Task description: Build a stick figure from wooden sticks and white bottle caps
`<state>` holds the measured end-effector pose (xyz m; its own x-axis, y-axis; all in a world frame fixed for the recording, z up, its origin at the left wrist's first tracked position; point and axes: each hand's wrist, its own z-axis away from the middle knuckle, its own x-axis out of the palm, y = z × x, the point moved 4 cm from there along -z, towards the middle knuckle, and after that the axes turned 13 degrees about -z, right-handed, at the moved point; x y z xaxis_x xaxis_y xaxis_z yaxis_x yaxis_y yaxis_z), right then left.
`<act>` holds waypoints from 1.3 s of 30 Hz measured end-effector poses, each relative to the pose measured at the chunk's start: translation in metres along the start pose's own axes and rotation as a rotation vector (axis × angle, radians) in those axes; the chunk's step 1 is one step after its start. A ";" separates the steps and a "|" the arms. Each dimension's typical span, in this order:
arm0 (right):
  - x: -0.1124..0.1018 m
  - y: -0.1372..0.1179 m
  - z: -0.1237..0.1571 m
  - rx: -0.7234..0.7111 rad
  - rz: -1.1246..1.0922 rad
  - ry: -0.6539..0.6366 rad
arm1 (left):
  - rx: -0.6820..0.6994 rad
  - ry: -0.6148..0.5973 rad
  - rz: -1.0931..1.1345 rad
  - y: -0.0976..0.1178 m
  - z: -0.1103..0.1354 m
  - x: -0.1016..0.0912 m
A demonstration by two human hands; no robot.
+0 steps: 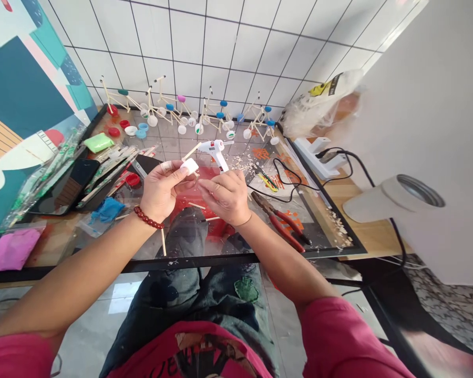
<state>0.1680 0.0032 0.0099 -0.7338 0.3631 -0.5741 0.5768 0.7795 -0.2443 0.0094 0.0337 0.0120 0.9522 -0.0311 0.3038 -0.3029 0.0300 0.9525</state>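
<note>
My left hand [160, 189], a red bead bracelet on its wrist, is closed on a white bottle cap [189, 167] between thumb and fingers. A thin wooden stick [191, 151] juts up beyond the cap; whether it is joined to it I cannot tell. Close by on the right, my right hand [226, 197] is pinched, its fingertips near the cap. Whatever sits in that pinch is too small to make out. Just past both hands lies a white hot glue gun [216, 152] on the glass tabletop. Loose sticks [197, 205] lie below the hands.
Several small stick-and-cap bicycle models [173, 107] line the tiled wall. Red-handled pliers [279, 220] and a black cord [287, 197] lie right. Left are a phone [69, 184], bagged blue clay [107, 210], pink clay [13, 249] and loose caps [131, 130]. A white cylinder [378, 199] stands far right.
</note>
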 end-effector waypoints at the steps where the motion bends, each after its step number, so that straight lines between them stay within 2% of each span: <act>1: 0.001 -0.001 0.000 -0.022 0.014 -0.013 | -0.004 0.000 -0.003 0.000 0.000 0.000; 4: 0.003 -0.004 0.000 -0.075 0.061 -0.046 | 0.007 -0.002 -0.019 -0.001 0.001 0.001; 8: 0.002 -0.011 -0.003 -0.111 0.159 -0.045 | 0.088 -0.002 -0.076 0.000 0.003 0.002; 16: 0.006 -0.013 -0.004 -0.080 0.221 -0.122 | 0.132 0.055 -0.133 -0.002 0.008 0.004; 20: -0.002 -0.015 -0.003 -0.143 0.250 -0.076 | 0.072 0.035 -0.082 -0.002 0.006 0.004; 24: -0.019 -0.014 -0.002 -0.198 0.133 -0.001 | 0.038 0.046 -0.018 0.000 -0.002 -0.004; 26: -0.020 -0.006 -0.003 -0.100 0.033 -0.018 | 0.028 0.050 -0.005 0.000 -0.006 -0.008; 31: 0.002 0.024 0.001 0.413 -0.436 -0.004 | 0.035 0.039 -0.024 0.001 -0.008 -0.009; 35: 0.029 0.030 0.007 0.545 -0.761 -0.102 | 0.029 0.018 -0.051 0.000 -0.006 -0.005; 39: 0.042 0.033 0.010 0.636 -0.966 -0.102 | 0.005 0.014 -0.059 -0.004 -0.006 -0.005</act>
<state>0.1598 0.0394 -0.0300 -0.9511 -0.3085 0.0123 -0.1100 0.3014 -0.9471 0.0061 0.0398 0.0066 0.9688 -0.0190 0.2471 -0.2466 0.0238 0.9688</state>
